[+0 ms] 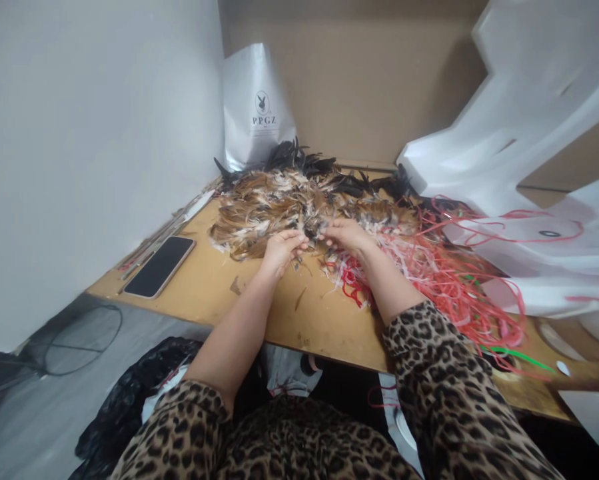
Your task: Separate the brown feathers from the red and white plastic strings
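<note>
A heap of brown, white and black feathers (269,207) lies across the back of a wooden table (214,287). My left hand (280,249) and my right hand (348,237) meet at the heap's front edge. Both pinch a small dark bunch of feathers (313,231) held between them. Red and pink plastic strips (444,273) spread in a tangle to the right of my right hand, with a few green ones among them.
A phone (160,265) lies face up on the table's left side, near thin metal rods (159,233). A white bag (256,103) stands at the back. White foam pieces (519,133) crowd the right. A black bag (124,393) sits under the table.
</note>
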`<action>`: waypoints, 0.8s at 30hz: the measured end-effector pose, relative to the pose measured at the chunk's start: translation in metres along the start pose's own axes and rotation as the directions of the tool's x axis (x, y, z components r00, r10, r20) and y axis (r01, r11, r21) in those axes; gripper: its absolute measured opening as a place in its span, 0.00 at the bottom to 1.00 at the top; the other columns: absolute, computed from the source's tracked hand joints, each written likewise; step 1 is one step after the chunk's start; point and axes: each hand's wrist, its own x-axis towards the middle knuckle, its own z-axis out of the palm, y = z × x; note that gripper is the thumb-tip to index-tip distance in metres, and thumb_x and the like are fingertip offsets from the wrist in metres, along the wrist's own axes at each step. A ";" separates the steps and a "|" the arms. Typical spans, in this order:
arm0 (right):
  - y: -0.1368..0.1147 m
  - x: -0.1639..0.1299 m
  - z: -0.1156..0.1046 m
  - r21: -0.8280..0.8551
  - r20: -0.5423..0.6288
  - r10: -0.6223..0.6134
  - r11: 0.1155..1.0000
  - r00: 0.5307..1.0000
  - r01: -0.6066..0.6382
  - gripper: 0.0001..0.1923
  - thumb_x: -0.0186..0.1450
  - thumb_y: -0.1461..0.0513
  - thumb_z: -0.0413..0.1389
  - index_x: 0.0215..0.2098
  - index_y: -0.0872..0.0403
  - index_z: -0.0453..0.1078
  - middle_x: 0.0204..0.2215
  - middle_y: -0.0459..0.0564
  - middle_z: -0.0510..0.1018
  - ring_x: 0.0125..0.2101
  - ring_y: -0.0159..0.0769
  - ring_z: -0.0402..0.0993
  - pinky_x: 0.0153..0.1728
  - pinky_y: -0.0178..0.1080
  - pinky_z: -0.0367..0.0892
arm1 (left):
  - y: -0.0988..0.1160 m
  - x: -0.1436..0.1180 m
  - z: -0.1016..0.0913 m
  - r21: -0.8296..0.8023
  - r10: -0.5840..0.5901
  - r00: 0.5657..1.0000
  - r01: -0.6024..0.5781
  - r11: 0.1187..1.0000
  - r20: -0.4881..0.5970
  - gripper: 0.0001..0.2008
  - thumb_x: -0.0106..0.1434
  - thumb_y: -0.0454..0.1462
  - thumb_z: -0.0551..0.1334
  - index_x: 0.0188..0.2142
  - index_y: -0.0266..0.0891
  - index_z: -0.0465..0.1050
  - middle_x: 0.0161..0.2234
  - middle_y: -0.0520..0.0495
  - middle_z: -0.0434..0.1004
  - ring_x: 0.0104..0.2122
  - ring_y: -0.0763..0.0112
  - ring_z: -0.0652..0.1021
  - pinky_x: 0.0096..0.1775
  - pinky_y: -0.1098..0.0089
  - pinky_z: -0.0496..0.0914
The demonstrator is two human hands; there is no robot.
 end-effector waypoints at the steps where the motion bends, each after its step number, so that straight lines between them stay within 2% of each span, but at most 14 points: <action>1: 0.000 0.000 0.000 0.079 0.026 -0.002 0.997 1.000 0.000 0.13 0.46 0.57 0.63 0.22 0.58 0.68 0.20 0.46 0.73 0.16 0.24 0.61 0.16 0.29 0.53 | 0.000 0.000 0.000 -0.009 -0.007 1.000 0.007 1.000 0.006 0.10 0.49 0.31 0.67 0.32 0.31 0.70 0.26 0.47 0.77 0.21 0.81 0.74 0.23 0.80 0.64; 4: -0.001 -0.002 0.002 0.225 0.073 -0.012 0.974 0.997 -0.004 0.16 0.42 0.57 0.66 0.21 0.58 0.67 0.20 0.45 0.73 0.17 0.23 0.62 0.16 0.29 0.54 | 0.000 0.000 -0.002 -0.047 -0.035 0.999 0.036 0.998 0.029 0.08 0.51 0.31 0.66 0.32 0.31 0.70 0.26 0.47 0.77 0.22 0.80 0.74 0.22 0.80 0.64; 8: -0.002 -0.004 0.006 0.270 0.118 -0.051 0.963 0.992 0.017 0.17 0.42 0.57 0.67 0.21 0.57 0.66 0.17 0.42 0.69 0.17 0.23 0.61 0.18 0.29 0.55 | 0.000 0.000 -0.003 -0.081 -0.095 0.993 0.100 0.992 0.070 0.06 0.53 0.30 0.64 0.32 0.31 0.69 0.27 0.46 0.77 0.22 0.80 0.75 0.21 0.81 0.64; 14: 0.002 -0.002 0.011 0.163 0.147 -0.115 0.982 0.982 0.091 0.17 0.44 0.55 0.66 0.24 0.57 0.68 0.16 0.41 0.69 0.18 0.23 0.60 0.21 0.30 0.55 | 0.003 -0.002 -0.002 -0.088 -0.158 0.974 0.174 0.981 0.160 0.05 0.54 0.30 0.63 0.32 0.31 0.70 0.27 0.47 0.77 0.20 0.82 0.74 0.20 0.83 0.62; 24: -0.003 -0.006 0.013 0.026 0.152 -0.176 0.984 0.973 0.174 0.18 0.46 0.52 0.64 0.23 0.57 0.67 0.17 0.41 0.69 0.19 0.24 0.59 0.23 0.31 0.54 | 0.000 -0.002 -0.001 -0.029 -0.113 0.970 0.122 0.992 0.213 0.06 0.54 0.30 0.64 0.33 0.30 0.73 0.27 0.47 0.77 0.22 0.84 0.74 0.23 0.83 0.64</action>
